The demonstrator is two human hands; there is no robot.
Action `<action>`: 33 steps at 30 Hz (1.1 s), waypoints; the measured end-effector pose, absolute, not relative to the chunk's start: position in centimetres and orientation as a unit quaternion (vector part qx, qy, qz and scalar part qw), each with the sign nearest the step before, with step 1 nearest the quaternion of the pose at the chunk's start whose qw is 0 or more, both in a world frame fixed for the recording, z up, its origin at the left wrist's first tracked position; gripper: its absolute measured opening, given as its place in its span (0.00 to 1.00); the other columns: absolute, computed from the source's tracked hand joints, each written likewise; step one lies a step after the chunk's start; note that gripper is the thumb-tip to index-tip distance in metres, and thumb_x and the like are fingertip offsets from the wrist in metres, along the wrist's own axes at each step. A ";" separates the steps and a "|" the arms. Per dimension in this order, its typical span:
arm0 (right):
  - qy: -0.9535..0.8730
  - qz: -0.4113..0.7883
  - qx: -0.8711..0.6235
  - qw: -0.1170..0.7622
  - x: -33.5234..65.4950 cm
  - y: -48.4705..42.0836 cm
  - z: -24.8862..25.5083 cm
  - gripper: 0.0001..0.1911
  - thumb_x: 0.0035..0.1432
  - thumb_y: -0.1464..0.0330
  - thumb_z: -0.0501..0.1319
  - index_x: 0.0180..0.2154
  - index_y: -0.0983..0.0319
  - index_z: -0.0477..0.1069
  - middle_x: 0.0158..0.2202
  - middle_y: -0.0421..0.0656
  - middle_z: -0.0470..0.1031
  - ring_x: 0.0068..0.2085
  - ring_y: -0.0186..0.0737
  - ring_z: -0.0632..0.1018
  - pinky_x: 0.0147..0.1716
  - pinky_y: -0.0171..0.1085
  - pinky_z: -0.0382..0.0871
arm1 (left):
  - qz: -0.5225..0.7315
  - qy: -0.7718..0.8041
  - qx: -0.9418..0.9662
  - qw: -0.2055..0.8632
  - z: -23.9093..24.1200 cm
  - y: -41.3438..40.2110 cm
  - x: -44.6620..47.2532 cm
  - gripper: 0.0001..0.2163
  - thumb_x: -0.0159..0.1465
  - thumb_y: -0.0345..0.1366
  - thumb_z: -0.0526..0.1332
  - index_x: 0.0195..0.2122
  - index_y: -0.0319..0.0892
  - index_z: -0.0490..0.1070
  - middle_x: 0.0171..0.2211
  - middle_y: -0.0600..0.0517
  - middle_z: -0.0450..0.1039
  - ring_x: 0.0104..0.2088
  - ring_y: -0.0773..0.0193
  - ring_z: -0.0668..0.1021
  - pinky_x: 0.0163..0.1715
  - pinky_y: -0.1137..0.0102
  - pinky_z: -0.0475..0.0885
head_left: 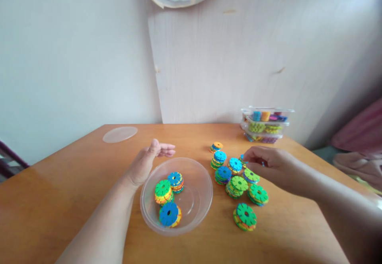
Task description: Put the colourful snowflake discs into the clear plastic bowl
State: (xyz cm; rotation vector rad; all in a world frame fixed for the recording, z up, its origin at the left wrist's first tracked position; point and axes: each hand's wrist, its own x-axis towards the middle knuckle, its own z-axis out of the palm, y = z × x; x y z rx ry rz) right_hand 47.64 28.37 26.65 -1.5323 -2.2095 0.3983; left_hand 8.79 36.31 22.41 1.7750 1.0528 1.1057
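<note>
My left hand (147, 161) is at the left rear rim of a clear round plastic tub (195, 208), its fingers stretched out and holding nothing. Inside the tub stand stacks of notched plastic discs, topped by a green disc (162, 188), a lighter blue disc (174, 179) and a darker blue disc (168, 214). My right hand (264, 161) is curled down at the back of a cluster of similar stacks on the table. Its fingers close on a stack of notched discs (243, 160), mostly hidden by the hand. A lime-topped stack (250, 175) sits just below it.
More stacks stand right of the tub, including an orange-topped one (217, 146) at the back and a green-topped one (245, 216) nearest me. A clear round lid (120, 134) lies at the table's back left. Stacked clear boxes (266, 125) of colourful pieces stand back right.
</note>
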 end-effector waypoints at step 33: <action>-0.921 -0.009 -0.385 0.057 30.9 30.7 28.9 0.12 0.56 0.63 0.63 0.40 0.62 0.78 0.42 0.50 0.80 0.42 0.50 0.79 0.36 0.41 0.67 | 0.414 0.405 0.666 0.470 21.7 36.7 9.6 0.40 0.67 0.67 0.40 0.49 0.38 0.79 0.46 0.41 0.81 0.50 0.49 0.79 0.58 0.54 0.66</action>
